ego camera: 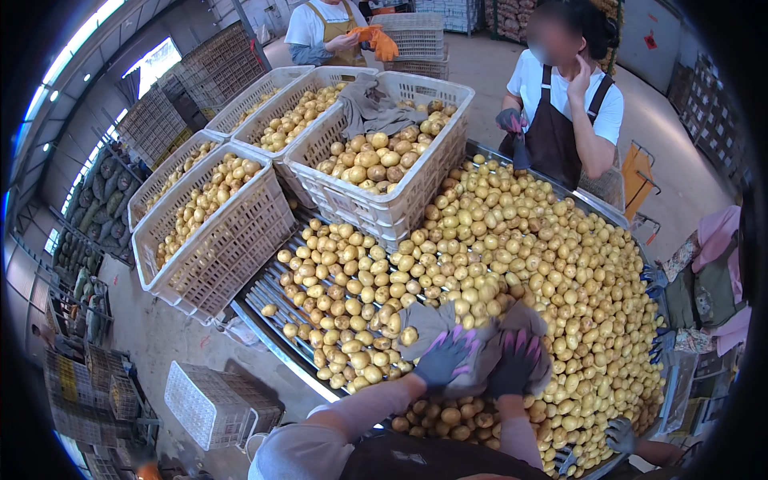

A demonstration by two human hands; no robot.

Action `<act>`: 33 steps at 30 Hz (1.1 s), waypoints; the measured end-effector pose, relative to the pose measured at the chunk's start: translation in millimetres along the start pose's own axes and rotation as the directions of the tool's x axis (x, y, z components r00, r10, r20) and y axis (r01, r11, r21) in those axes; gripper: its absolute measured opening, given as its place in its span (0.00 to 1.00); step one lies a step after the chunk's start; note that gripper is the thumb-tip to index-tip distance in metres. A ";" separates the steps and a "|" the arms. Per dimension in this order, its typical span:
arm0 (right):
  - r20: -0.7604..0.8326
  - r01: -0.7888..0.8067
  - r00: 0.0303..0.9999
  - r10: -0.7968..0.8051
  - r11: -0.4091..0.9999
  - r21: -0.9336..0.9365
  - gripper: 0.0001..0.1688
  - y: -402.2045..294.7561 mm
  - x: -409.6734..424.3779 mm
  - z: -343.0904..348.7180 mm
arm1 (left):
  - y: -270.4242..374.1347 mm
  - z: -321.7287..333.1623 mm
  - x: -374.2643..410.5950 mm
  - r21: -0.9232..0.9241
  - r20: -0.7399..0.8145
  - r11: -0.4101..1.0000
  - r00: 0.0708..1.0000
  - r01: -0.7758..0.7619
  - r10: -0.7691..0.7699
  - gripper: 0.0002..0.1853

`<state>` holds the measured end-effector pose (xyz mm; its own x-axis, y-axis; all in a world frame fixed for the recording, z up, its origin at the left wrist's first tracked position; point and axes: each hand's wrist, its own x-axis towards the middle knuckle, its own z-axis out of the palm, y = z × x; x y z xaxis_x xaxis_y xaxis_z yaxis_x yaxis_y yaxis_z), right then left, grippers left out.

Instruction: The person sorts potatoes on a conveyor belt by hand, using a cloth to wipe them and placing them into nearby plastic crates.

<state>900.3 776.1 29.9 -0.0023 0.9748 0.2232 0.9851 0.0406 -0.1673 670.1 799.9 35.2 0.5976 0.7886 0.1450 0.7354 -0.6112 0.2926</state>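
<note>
Both my hands wear dark gloves with pink fingertips and press on a grey-brown cloth (pixel 480 354) spread over small yellow potatoes. My left hand (pixel 447 360) lies flat on the cloth's left part, fingers spread. To its right, my right hand (pixel 515 363) rests on the bunched right part; whether its fingers grip the fabric is unclear. Several potatoes (pixel 477 303) sit against the cloth's far edge. Yellow potatoes (pixel 588 288) cover much of the metal roller table (pixel 270 309), and browner potatoes (pixel 450 414) lie close to my body.
Plastic crates of potatoes (pixel 222 240) stand on the table's far left, the nearest large one (pixel 384 210) with a grey cloth (pixel 384 108) on it. A co-worker (pixel 564 102) stands beyond the right edge, another (pixel 336 36) behind the crates. Other gloved hands (pixel 621 435) are at right.
</note>
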 end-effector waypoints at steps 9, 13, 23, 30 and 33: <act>0.126 -0.164 0.978 0.168 0.986 -0.042 0.59 16.9 24.1 10.3 | -4.7 23.4 50.6 0.085 0.107 0.996 0.994 0.014 -0.023 0.42; 0.046 -0.104 0.994 0.103 0.994 0.014 0.50 17.3 0.5 23.1 | 0.4 15.1 28.0 0.021 0.090 1.000 0.996 0.010 -0.012 0.38; 0.046 -0.134 0.991 0.129 0.980 0.148 0.45 -1.0 -45.1 4.9 | 2.0 28.8 -41.1 -0.009 0.017 0.999 0.999 -0.042 0.042 0.31; 0.007 -0.125 0.992 0.125 0.989 0.074 0.44 -1.9 -41.0 8.7 | 3.7 24.4 -37.9 0.011 0.016 0.999 0.999 -0.038 0.038 0.33; 0.023 -0.139 0.990 0.138 0.988 0.065 0.43 -2.5 -42.4 7.2 | 2.9 26.5 -40.3 0.025 -0.009 0.998 0.999 -0.050 0.050 0.35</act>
<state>896.7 736.2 13.9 0.1299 0.9758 0.1760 0.9625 -0.0815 -0.2587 656.6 764.5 5.2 0.6307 0.7576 0.1679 0.7126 -0.6511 0.2614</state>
